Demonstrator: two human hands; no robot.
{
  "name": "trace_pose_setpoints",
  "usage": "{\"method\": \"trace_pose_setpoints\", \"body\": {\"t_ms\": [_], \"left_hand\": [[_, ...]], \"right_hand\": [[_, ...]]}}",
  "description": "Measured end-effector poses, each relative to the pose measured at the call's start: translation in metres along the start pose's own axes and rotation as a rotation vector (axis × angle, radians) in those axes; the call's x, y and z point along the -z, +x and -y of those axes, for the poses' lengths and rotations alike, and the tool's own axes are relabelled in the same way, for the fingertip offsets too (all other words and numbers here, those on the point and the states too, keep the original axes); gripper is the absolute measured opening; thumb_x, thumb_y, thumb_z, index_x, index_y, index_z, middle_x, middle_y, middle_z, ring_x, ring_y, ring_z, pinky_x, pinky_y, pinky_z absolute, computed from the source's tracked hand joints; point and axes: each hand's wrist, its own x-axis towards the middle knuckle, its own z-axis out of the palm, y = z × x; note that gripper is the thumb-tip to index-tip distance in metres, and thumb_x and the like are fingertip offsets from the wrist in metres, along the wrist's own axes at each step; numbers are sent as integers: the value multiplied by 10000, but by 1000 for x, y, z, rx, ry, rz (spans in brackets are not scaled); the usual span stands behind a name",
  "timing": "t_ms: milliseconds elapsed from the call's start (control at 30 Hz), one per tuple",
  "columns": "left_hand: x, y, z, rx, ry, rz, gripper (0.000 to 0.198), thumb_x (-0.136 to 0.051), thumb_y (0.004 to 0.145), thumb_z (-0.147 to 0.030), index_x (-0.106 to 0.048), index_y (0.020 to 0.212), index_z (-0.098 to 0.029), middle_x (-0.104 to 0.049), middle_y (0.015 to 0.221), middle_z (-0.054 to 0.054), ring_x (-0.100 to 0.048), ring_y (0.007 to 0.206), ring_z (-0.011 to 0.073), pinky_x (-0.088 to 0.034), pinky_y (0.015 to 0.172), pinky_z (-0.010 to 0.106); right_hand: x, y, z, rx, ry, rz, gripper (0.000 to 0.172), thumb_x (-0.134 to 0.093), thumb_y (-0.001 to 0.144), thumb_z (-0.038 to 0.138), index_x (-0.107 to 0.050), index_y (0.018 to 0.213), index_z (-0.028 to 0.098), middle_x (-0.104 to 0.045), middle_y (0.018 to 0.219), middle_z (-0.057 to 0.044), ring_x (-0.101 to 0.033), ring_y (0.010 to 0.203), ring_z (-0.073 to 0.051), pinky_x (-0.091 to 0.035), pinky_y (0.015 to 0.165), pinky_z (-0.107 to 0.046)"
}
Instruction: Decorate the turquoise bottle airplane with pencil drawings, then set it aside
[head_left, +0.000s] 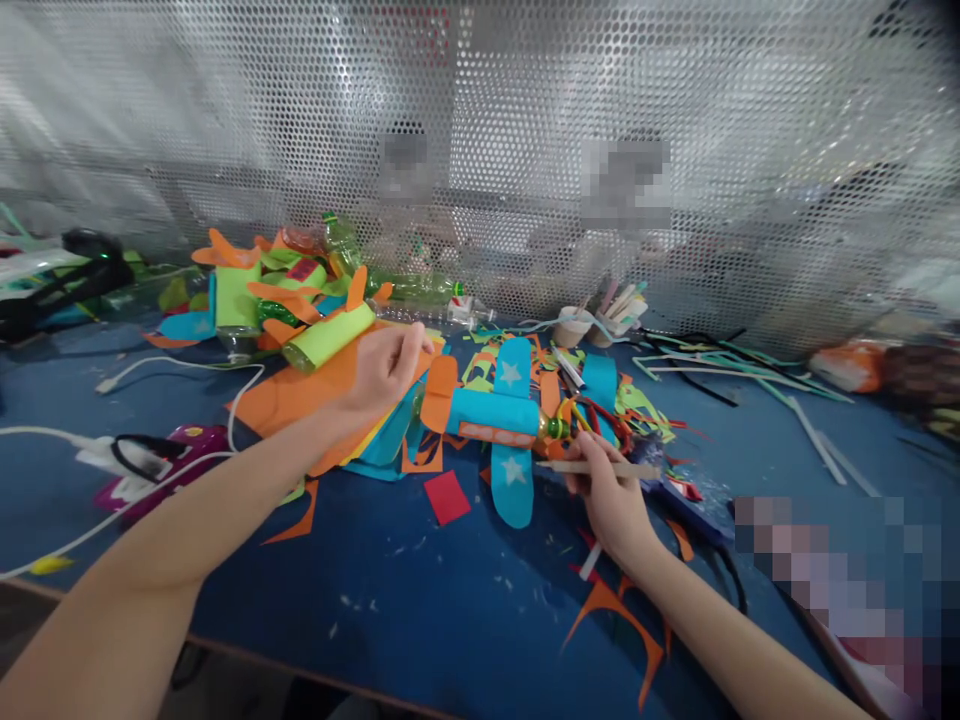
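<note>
My right hand (611,495) pinches a light wooden pencil (559,466), its tip pointing left beside the toy plane's lower wing. The toy plane (487,413) lies on the table, made of a plastic bottle wrapped in blue paper, with an orange tail and a pinkish window strip. White stars mark its upper wing (514,368) and lower wing (513,485). My left hand (390,365) is curled into a loose fist over the coloured paper sheets (300,395), left of the plane's tail; nothing shows in it. A red paper square (447,497) lies below the plane.
Finished bottle planes (330,337) and green bottles are heaped at back left. A purple power strip (172,460) with white cables lies left. Cups of pens (622,312) stand by the perforated metal screen (517,130). Paper scraps and a blue glue gun (694,505) lie right.
</note>
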Motion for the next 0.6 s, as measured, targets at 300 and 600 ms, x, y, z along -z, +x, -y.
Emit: {"method": "trace_pose_setpoints", "body": {"t_ms": [300, 600], "left_hand": [[22, 28, 41, 313, -33, 752, 443, -237, 933, -319, -480, 1212, -75, -673, 963, 116, -647, 874, 152, -517, 699, 257], [26, 10, 61, 55, 98, 1168, 922, -801, 529, -450, -442, 1316, -130, -557, 1290, 187, -560, 1149, 314, -497, 849, 345]], "right_hand": [[-4, -1, 10, 208, 74, -156, 209, -516, 875, 450, -475, 831, 250, -464, 679, 41, -468, 605, -127, -408, 581, -266], [-1, 1, 7, 253, 31, -246, 215, -438, 912, 469, -463, 895, 256, -439, 733, 28, -455, 669, -142, -429, 690, -291]]}}
